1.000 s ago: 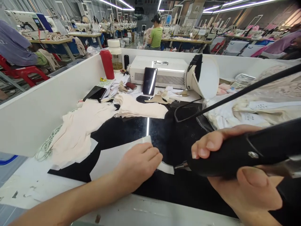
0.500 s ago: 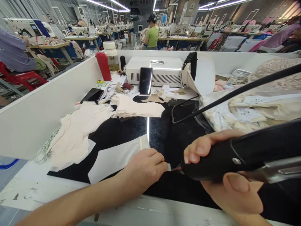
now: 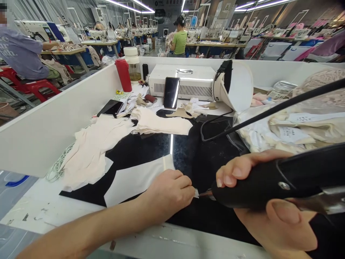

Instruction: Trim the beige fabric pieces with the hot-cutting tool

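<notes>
Fingers of the left hand (image 3: 171, 192) are curled in close over the right end of a flat white panel (image 3: 132, 180); whether they pinch it or press it down is hidden. Fingers of the right hand (image 3: 272, 228) are wrapped around a thick black handheld tool (image 3: 256, 189), thumb on its near side. Its narrow metal tip (image 3: 206, 194) points left, at or just beside a small pale end (image 3: 196, 193) poking out past the left knuckles.

Compared with one second ago, the left hand sits farther right: back then a longer curved white strip showed between it and the metal tip, and now only that small end does. More of the panel is uncovered to the left of the hand, including a narrow cream band (image 3: 165, 163). Against half a second ago, little differs beyond a slight shift of the view.

The panel lies on a shiny black sheet (image 3: 188, 214), left of centre, on a white surface (image 3: 40, 212). Farther off, pale fabric pieces lie in a loose heap (image 3: 91, 151) at left and a neater stack (image 3: 163, 124) toward the middle. A black cord (image 3: 258, 114) crosses at right. At the far side, a phone (image 3: 171, 92) leans against a white vented box (image 3: 161, 73), with a red bottle (image 3: 123, 75) to its left.
</notes>
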`<state>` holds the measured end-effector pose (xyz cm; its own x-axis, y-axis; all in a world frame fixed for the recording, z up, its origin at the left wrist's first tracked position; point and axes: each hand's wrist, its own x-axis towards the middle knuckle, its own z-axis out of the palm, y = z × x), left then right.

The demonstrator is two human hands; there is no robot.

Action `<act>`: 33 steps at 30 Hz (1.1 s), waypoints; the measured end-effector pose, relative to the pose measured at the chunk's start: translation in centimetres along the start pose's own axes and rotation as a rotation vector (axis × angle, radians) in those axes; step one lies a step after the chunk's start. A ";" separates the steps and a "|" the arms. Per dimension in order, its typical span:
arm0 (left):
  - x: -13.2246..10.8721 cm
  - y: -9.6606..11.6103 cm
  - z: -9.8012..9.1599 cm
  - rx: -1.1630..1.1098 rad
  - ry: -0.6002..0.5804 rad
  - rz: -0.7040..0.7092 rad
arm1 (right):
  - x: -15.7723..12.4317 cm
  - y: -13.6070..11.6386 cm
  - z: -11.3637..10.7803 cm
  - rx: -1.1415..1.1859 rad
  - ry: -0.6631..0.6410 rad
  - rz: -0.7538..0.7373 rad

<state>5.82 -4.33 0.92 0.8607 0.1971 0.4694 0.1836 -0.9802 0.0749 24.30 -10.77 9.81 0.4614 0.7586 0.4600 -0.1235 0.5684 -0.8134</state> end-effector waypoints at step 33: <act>-0.5 0.6 -0.1 0.150 0.105 0.069 | 0.7 0.5 0.1 0.006 -0.012 -0.022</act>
<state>5.46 -4.97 0.85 0.8210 0.1189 0.5585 0.2016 -0.9755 -0.0886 24.48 -9.89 9.75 0.4533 0.7496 0.4822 -0.1185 0.5869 -0.8009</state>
